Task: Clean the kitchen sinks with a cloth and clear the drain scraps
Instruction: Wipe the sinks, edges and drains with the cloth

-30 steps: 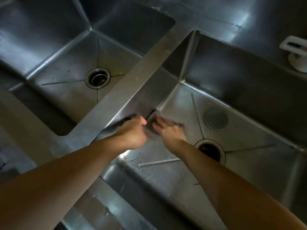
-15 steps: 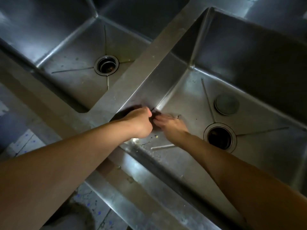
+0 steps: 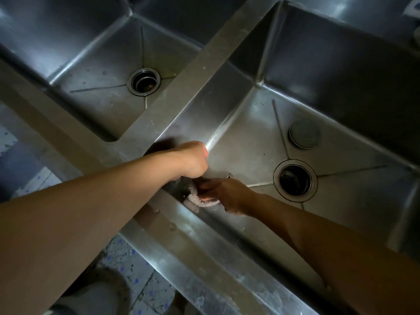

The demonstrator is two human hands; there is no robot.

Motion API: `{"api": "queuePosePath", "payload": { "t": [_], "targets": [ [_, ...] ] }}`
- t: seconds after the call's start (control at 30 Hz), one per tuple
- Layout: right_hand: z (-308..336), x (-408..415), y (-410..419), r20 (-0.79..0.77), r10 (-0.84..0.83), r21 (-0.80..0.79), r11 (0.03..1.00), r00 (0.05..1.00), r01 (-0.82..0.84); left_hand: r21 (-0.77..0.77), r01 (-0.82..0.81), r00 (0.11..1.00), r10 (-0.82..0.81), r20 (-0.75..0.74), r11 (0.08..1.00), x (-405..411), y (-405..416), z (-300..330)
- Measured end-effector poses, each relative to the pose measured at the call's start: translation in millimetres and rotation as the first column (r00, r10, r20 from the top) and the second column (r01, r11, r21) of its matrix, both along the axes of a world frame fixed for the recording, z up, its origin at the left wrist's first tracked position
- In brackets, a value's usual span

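Note:
Two steel sinks lie side by side: the left sink and the right sink. My right hand grips a pale pinkish cloth low in the near left corner of the right sink. Just above it, my left hand is curled into a fist; whether it holds part of the cloth is hidden. The right drain is open, with dark scraps inside. Brownish scraps also show in the left drain.
A round grey drain plug lies on the right sink's floor beyond the drain. A steel divider separates the basins. The front rim runs below my arms, with speckled floor tiles under it.
Both hands have drawn back from the divider wall toward the near corner of the right sink. The right hand now bunches the cloth against the front wall; the camera has shifted closer.

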State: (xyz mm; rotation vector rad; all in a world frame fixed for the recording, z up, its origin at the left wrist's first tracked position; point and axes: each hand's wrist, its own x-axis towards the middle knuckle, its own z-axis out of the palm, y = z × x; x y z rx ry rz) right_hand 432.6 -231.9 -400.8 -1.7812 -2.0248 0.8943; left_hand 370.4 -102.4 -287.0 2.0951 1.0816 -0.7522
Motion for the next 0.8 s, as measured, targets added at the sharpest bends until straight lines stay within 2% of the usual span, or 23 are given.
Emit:
{"api": "queuePosePath", "payload": {
  "t": [0.23, 0.3, 0.37, 0.43, 0.5, 0.57, 0.63, 0.7, 0.77, 0.8],
  "targets": [
    [-0.2, 6.3, -54.4, 0.056, 0.026, -0.195, 0.981, 0.998, -0.015, 0.003, 0.043, 0.999, -0.043, -0.027, 0.999, 4.2, -6.0, 1.8],
    [6.9, 13.6, -52.7, 0.070, -0.077, -0.277, 0.956, 0.995, 0.093, 0.000, 0.042, 0.999, -0.042, -0.024, 0.999, 5.6, -4.7, 3.2],
    [16.5, 27.7, -46.0, -0.004, -0.293, -0.295, 0.914, 0.956, 0.279, -0.024, 0.026, 1.000, -0.026, -0.007, 0.999, 8.4, -3.1, 2.1],
    [25.7, 45.9, -36.6, -0.027, -0.428, -0.244, 0.879, 0.903, 0.409, -0.016, 0.013, 1.000, -0.013, 0.022, 1.000, 11.2, -1.6, 0.3],
    [29.1, 61.9, -31.0, 0.032, -0.478, -0.184, 0.860, 0.878, 0.475, 0.015, 0.017, 0.999, -0.018, 0.028, 1.000, 13.0, -1.7, -1.1],
    [24.0, 70.0, -28.2, 0.162, -0.439, -0.168, 0.870, 0.884, 0.463, -0.001, 0.019, 0.999, -0.019, 0.028, 1.000, 13.8, -1.9, -6.3],
    [15.8, 65.7, -30.5, 0.224, -0.355, -0.197, 0.896, 0.908, 0.399, -0.013, 0.025, 1.000, -0.025, 0.019, 1.000, 13.3, -2.9, -11.2],
    [12.8, 52.6, -39.1, 0.225, -0.261, -0.155, 0.942, 0.939, 0.299, -0.010, 0.038, 0.999, -0.038, 0.006, 0.999, 12.6, -4.0, -13.6],
    [8.5, 38.0, -47.9, 0.149, -0.211, -0.065, 0.973, 0.966, 0.223, -0.016, 0.036, 0.999, -0.036, 0.009, 0.999, 13.8, -5.1, -14.1],
    [3.9, 32.5, -51.5, 0.115, -0.198, -0.072, 0.976, 0.973, 0.207, -0.022, 0.041, 0.999, -0.041, 0.009, 0.999, 15.6, -5.6, -13.2]
  ]
}}
